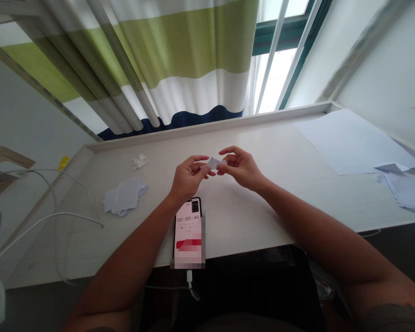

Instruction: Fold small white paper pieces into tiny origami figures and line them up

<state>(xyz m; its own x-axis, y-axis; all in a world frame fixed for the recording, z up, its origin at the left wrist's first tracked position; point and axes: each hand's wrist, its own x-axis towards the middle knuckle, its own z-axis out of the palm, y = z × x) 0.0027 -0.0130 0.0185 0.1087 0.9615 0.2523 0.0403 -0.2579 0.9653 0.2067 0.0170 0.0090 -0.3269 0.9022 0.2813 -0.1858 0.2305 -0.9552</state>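
Note:
A small folded piece of white paper [213, 163] is held up between my two hands, above the middle of the desk. My left hand [189, 174] pinches its left end between thumb and fingers. On the other side, my right hand [240, 167] grips the right end with thumb and curled fingers, its index finger raised over the paper. A peak of the fold points up between the hands. My fingertips cover both ends of the paper.
A phone [188, 230] showing a timer lies below my left hand, with a charging plug [189, 275] in it. Paper slips [126, 194] and a crumpled paper [139, 161] lie left. Large sheets [352, 143] and a paper stack [408, 189] lie right. Cables [48, 216] cross the left side.

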